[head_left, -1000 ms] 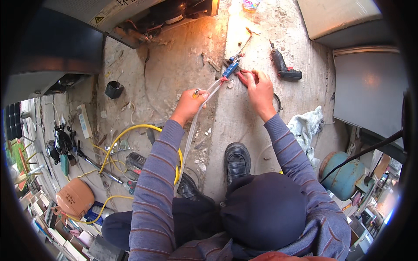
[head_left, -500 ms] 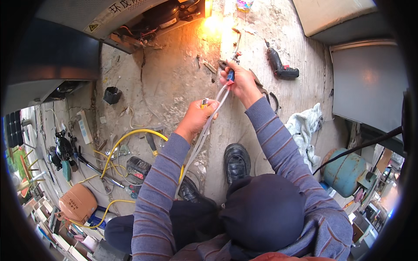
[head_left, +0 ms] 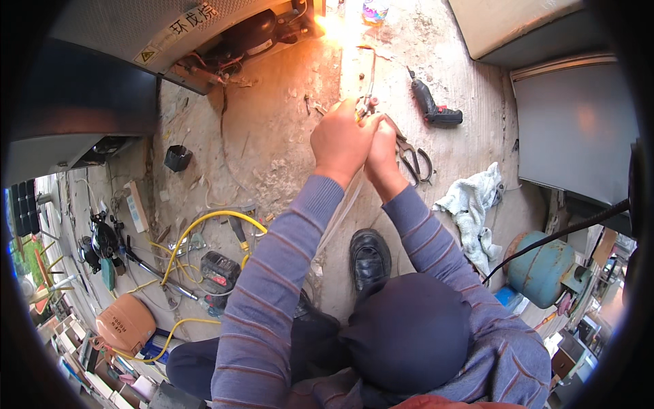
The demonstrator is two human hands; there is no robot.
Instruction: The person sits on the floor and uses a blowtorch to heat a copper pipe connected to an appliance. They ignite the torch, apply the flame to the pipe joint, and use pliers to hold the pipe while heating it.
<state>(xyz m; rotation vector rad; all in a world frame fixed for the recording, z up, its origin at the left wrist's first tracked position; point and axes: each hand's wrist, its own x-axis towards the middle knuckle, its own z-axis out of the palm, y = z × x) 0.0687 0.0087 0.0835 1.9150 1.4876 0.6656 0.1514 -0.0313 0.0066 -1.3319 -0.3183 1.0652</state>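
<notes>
My left hand [head_left: 340, 140] and my right hand [head_left: 381, 153] are pressed together around the grip of a thin welding torch [head_left: 368, 102]. Its metal nozzle points up and away toward a bright orange flame [head_left: 330, 27] at the base of a grey machine [head_left: 170, 41]. A clear hose [head_left: 340, 211] runs from the torch back under my left forearm. Both arms wear blue-grey striped sleeves. Metal scissors [head_left: 412, 160] lie on the concrete just right of my right hand.
A black cordless drill [head_left: 432, 108] lies to the upper right. A white rag [head_left: 473, 204] and a blue gas cylinder [head_left: 545, 269] sit at right. A yellow hose [head_left: 197, 228], gauges and tools lie at left. My black shoe [head_left: 370, 255] rests below my hands.
Both hands have come together on the torch and moved up toward the machine. The flame glow at the top is now brighter and nearer the nozzle.
</notes>
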